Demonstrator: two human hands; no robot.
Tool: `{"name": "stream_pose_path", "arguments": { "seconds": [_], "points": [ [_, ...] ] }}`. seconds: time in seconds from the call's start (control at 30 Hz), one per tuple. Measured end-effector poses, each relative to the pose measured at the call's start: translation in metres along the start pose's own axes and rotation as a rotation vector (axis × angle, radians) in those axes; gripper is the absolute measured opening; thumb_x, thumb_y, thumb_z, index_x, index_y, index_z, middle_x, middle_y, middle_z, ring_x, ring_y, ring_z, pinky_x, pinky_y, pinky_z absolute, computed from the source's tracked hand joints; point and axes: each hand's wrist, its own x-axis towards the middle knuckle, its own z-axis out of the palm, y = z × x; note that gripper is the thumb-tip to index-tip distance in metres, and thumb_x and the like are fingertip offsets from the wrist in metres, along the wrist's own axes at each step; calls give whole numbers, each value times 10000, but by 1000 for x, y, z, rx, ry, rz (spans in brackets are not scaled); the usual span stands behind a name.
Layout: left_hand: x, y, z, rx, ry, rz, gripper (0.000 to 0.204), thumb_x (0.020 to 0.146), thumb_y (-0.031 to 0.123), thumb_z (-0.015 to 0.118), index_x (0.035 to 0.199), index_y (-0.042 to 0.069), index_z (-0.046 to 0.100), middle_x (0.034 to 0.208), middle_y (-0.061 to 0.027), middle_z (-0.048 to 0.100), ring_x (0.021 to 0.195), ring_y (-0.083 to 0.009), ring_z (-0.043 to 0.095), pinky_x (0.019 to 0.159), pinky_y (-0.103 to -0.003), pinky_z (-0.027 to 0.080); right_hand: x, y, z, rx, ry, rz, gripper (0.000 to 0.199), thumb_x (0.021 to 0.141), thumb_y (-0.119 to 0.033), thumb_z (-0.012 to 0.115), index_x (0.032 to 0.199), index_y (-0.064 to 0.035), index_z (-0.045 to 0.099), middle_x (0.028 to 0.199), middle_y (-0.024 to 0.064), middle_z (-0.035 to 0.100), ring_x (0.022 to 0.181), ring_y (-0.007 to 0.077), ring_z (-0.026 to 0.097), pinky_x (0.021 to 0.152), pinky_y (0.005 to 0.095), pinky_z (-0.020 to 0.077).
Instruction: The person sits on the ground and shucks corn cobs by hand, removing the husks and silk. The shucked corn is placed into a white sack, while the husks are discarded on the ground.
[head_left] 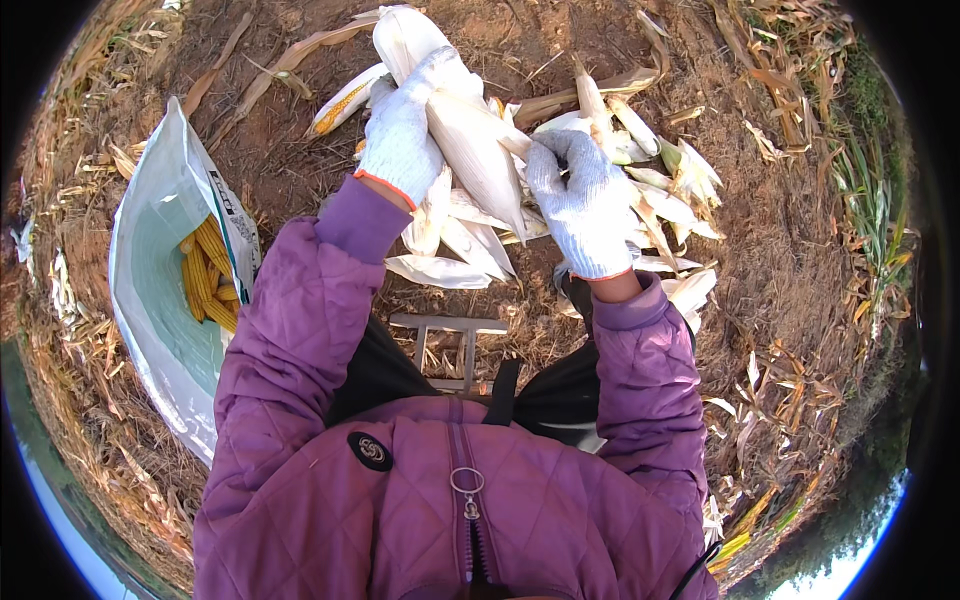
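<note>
Bare field soil (780, 290), strewn husks (470, 250), both gloved hands' fingers grasping corn ear (480, 150)

head cam | looks steeply down from above | close over person's chest, ground beyond

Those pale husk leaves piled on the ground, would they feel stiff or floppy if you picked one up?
Probably floppy and light: the husk leaves look thin, dry and curled. They seem papery, so likely to tear or crumple. Flat and loose, they would hardly roll.
</note>
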Motion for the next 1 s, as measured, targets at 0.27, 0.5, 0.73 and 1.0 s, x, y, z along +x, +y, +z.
{"name": "stream_pose_path", "arguments": {
  "seconds": [0.27, 0.5, 0.73, 1.0],
  "points": [
    [-9, 4, 11, -120, -82, -118, 543, 886, 302, 586, 1310, 11, 414, 1247, -196, 546, 1112, -290, 556, 978, -417, 454, 4, 7, -6, 162, -91, 146, 184, 870, -187, 604, 965, -31, 625, 785, 150, 649, 687, 286, 653, 632, 342, 510],
    [-5, 7, 8, -193, -112, -112, 476, 848, 244, 656, 1236, 58, 453, 1105, -138, 556, 965, -271, 605, 860, -428, 523, -4, 5, -14, 431, -333, 134, 456, 934, -287, 569, 1283, -10, 474, 1158, 114, 581, 1042, 188, 561, 891, 304, 449],
    [-7, 2, 9, -177, -95, -136, 545, 842, 287, 662, 1274, 60, 420, 1122, -143, 552, 980, -281, 601, 886, -434, 506, -5, -16, -4, 339, -268, 169, 462, 867, -251, 659, 1251, -64, 483, 1153, 144, 570, 1018, 268, 587, 839, 369, 478],
    [-11, 0, 14, -16, -74, -148, 592, 903, 354, 513, 1369, 23, 361, 1317, -188, 500, 1165, -283, 516, 1021, -413, 405, -6, -5, -4, 386, -208, 106, 205, 907, -158, 592, 1050, -13, 570, 914, 180, 630, 850, 313, 632, 713, 383, 506]
  ]
}}
